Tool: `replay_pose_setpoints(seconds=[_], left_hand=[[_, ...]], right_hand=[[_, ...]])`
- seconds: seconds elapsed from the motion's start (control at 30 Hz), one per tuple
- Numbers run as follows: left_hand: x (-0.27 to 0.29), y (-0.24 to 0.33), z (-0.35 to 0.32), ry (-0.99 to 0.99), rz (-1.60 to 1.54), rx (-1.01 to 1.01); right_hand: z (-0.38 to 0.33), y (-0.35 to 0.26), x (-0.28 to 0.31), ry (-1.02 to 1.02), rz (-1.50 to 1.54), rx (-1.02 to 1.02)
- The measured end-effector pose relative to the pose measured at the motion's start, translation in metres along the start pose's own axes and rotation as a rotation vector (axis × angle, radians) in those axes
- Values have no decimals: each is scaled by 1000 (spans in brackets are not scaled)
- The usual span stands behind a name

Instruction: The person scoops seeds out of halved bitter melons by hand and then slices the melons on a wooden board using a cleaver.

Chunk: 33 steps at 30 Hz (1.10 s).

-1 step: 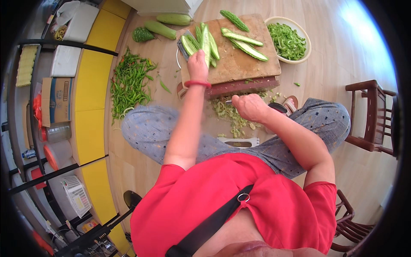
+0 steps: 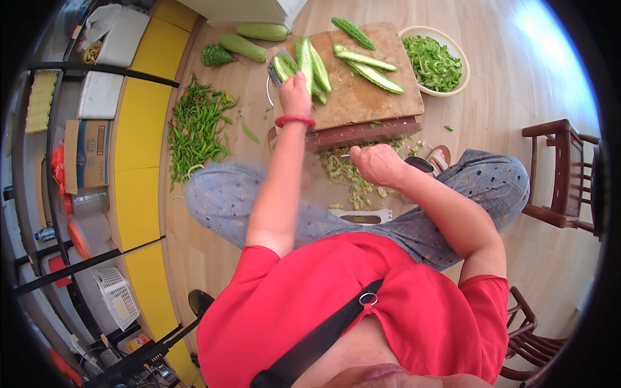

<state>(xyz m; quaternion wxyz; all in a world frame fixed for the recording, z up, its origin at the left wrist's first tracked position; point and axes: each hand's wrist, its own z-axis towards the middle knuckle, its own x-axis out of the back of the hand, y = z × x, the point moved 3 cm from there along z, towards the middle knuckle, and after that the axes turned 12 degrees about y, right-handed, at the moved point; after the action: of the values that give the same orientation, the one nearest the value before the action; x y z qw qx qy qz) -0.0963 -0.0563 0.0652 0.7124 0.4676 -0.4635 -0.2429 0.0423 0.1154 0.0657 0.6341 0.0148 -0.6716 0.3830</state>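
My left hand (image 2: 295, 96), with a red band at the wrist, is closed on a halved bitter melon (image 2: 304, 59) at the left of the wooden chopping board (image 2: 362, 107). More pale-sided halves lie under and beside it, next to a dark metal blade (image 2: 273, 72). My right hand (image 2: 378, 163) is a fist just off the board's near edge. A short metal end (image 2: 346, 157) of a tool sticks out of it; the rest is hidden. Further right on the board rest two melon halves (image 2: 375, 76) and a bumpy green piece (image 2: 353, 32).
A cream bowl (image 2: 463, 71) of sliced greens stands right of the board. Green chillies (image 2: 197, 129) lie on the floor at left, with whole gourds (image 2: 242, 46) beyond. Scooped pith (image 2: 352, 178) litters the floor near my feet. A wooden chair (image 2: 556, 171) stands at right, yellow-fronted shelves (image 2: 136, 155) at left.
My left hand and the melon half in it have shifted slightly to the left. My right hand has barely moved.
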Motion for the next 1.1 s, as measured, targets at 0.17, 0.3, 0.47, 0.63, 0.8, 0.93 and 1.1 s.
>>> replay_pose_setpoints(seconds=[0.17, 0.3, 0.47, 0.63, 0.8, 0.93, 1.1], left_hand=[[-25, -32, 69, -46, 439, -86], [-46, -8, 44, 88, 797, -492], [-102, 16, 34, -298, 504, -915], [-154, 4, 29, -403, 838, -927], [-144, 12, 21, -420, 855, -877], [-101, 5, -15, -351, 516, -603], [-62, -56, -79, -479, -108, 367]], right_hand=[[0, -7, 1, -1, 29, 51], [-10, 4, 5, 150, 63, 58], [-14, 15, 3, 129, 85, 22], [-17, 26, -1, 180, 89, -5], [-16, 31, 7, 137, 53, -65], [-15, 42, -1, 154, 45, -194], [-6, 71, -2, 204, -15, -414]])
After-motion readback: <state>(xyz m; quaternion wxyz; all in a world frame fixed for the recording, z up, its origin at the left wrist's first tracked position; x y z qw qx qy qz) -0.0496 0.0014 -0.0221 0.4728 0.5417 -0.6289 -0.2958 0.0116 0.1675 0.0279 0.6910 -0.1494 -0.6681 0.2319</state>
